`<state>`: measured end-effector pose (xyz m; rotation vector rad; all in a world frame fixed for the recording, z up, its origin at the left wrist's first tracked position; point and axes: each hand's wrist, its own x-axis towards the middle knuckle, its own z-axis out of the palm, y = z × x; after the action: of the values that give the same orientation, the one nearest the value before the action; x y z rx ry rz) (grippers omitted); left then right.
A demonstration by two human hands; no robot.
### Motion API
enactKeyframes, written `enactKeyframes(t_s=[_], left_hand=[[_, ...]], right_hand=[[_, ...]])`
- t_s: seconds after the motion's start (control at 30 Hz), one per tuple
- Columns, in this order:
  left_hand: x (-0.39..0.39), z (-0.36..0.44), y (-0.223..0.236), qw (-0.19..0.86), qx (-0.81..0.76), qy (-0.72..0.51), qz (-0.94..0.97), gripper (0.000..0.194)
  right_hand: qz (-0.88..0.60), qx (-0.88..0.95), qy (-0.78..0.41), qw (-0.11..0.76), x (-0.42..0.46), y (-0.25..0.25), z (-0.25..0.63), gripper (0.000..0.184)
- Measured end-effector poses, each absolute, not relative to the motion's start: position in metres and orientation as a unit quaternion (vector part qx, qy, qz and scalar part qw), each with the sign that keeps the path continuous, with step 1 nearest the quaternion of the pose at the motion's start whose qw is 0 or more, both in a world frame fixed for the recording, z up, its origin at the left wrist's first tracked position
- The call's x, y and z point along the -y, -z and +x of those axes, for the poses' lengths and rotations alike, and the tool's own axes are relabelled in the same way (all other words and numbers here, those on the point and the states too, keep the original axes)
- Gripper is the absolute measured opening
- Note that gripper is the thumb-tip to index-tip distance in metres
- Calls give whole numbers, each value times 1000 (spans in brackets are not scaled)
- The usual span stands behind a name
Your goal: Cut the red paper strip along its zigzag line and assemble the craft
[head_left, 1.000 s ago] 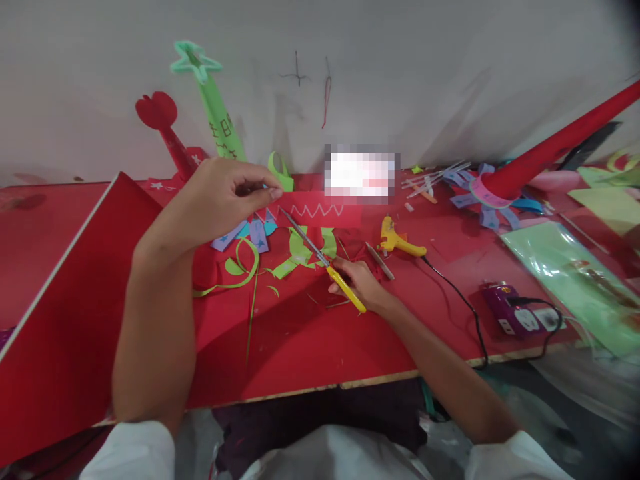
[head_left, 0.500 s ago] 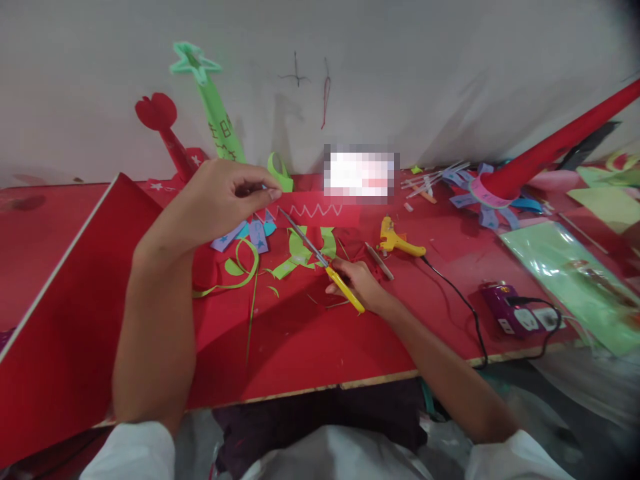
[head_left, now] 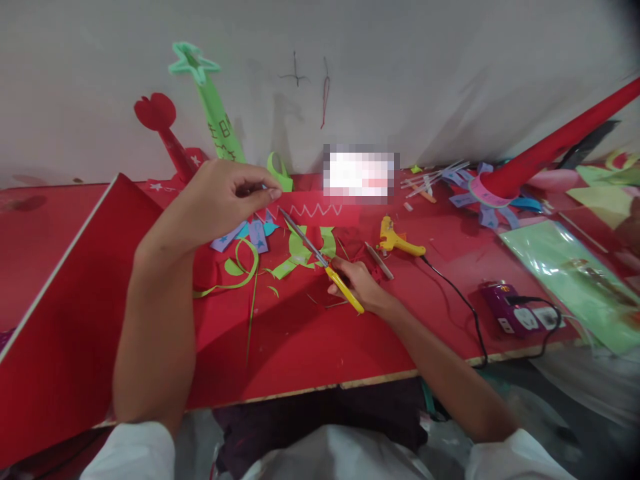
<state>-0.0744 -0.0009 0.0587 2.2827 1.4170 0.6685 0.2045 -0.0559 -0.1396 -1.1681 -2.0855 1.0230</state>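
My left hand (head_left: 220, 200) is raised over the red table (head_left: 300, 347) and pinches the left end of a red paper strip (head_left: 325, 212) marked with a white zigzag line. My right hand (head_left: 357, 283) rests low on the table and grips yellow-handled scissors (head_left: 320, 257). Their blades point up and left, with the tips at the strip's lower edge close to my left fingers. Green paper scraps (head_left: 300, 257) lie under the scissors.
A yellow glue gun (head_left: 397, 241) lies right of my right hand, its black cord running to a purple power strip (head_left: 510, 313). A red paper cone (head_left: 555, 143) and a plastic-wrapped green sheet (head_left: 575, 283) are at right. Red and green paper shapes (head_left: 210, 107) lean on the wall. A large red sheet (head_left: 65, 300) lies at left.
Almost nothing: my right hand with the scissors has shifted very slightly, and my left hand keeps its pinch on the strip.
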Motion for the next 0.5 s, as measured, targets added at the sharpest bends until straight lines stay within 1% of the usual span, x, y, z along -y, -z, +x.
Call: enactKeyframes(t_s=[0.17,0.5], left_hand=[[1,-73,-59,185,-496,-244,813,30],[-1,-74,-55,178,-490,-266,811,26]], right_hand=[[-435,784,-372,242,55,140,206,36],[-443,799,-349,210,58,132,204,35]])
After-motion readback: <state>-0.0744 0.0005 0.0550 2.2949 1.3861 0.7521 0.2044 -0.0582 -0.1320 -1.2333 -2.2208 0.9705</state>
